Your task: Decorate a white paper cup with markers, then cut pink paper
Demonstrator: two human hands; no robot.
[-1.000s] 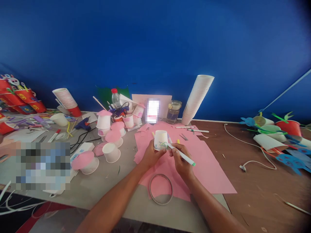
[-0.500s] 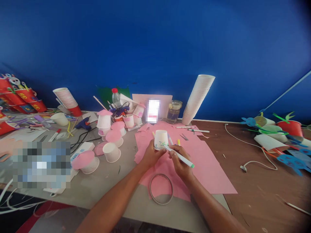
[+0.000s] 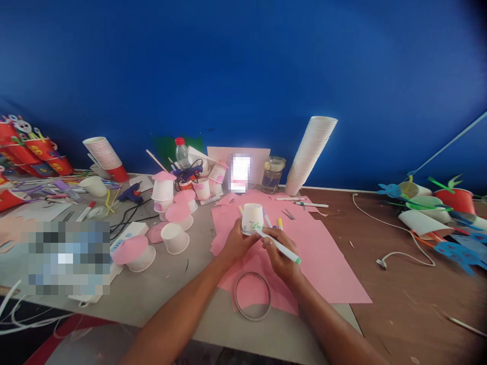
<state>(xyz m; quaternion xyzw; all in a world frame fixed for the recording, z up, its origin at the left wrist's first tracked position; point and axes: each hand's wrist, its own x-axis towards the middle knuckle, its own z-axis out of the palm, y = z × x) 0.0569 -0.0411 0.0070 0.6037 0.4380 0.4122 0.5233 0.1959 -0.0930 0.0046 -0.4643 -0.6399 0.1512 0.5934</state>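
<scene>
My left hand (image 3: 238, 242) is closed around the lower left side of a white paper cup (image 3: 252, 213), held upside down over pink paper. Green and bluish drawn marks run along the cup's lower part. Between the fingers of my right hand (image 3: 282, 253) is a white marker (image 3: 280, 246) with a green end; its tip is at the cup's marked side, though exact contact is hard to make out. Pink paper sheets (image 3: 327, 263) lie under both hands, with a roll of tape or ring (image 3: 252, 318) nearer to me. Yellow-ended pens (image 3: 280, 223) lie just behind the cup.
A tall stack of white cups (image 3: 310, 154) and a lidded jar (image 3: 273, 175) stand at the back. Cups with pink paper tops (image 3: 131, 251) and a power strip (image 3: 129, 238) are on the left. A white cable (image 3: 411, 256) crosses the brown surface on the right.
The marker and my right hand have shifted slightly left against the cup. My left hand and the cup stay almost in place.
</scene>
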